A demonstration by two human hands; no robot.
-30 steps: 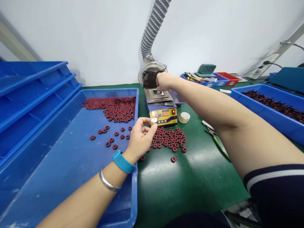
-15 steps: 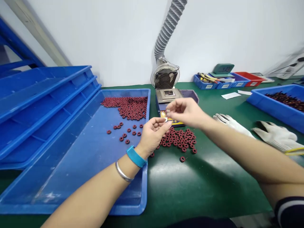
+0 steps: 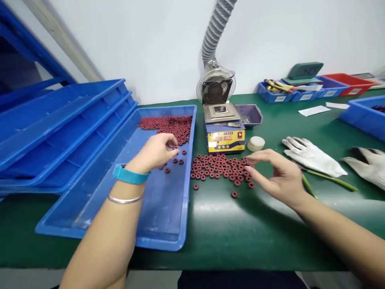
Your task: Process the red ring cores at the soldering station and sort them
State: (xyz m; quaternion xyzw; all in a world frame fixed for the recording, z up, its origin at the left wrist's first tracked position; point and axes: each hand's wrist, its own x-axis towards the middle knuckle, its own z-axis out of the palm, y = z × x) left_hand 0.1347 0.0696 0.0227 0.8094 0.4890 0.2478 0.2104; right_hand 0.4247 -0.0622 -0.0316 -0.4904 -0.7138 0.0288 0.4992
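My left hand (image 3: 158, 150), with a teal band and a silver bangle on its wrist, is over the blue tray (image 3: 182, 237). Its thumb and forefinger close about a small red-wound stator core (image 3: 176, 147); the fingers partly cover it. A few loose cores (image 3: 181, 161) lie in the tray just by the fingertips, and many more (image 3: 168, 122) are packed at its far end. My right hand (image 3: 278, 174) is at the right edge of a heap of cores (image 3: 216, 166) on the green table. Its thumb and fingers are spread, with nothing seen held.
Behind the heap stands a solder pot (image 3: 225, 138) with a lit display, under a grey duct hose (image 3: 217, 30). A purple bin (image 3: 251, 114), a round white tub (image 3: 256, 143) and white gloves (image 3: 314, 156) are to the right. Stacked blue trays (image 3: 90, 116) rise at left.
My hands, together before the solder pot earlier, have parted. The left has gone over the tray; the right has come down to the heap and opened. The view has shifted somewhat.
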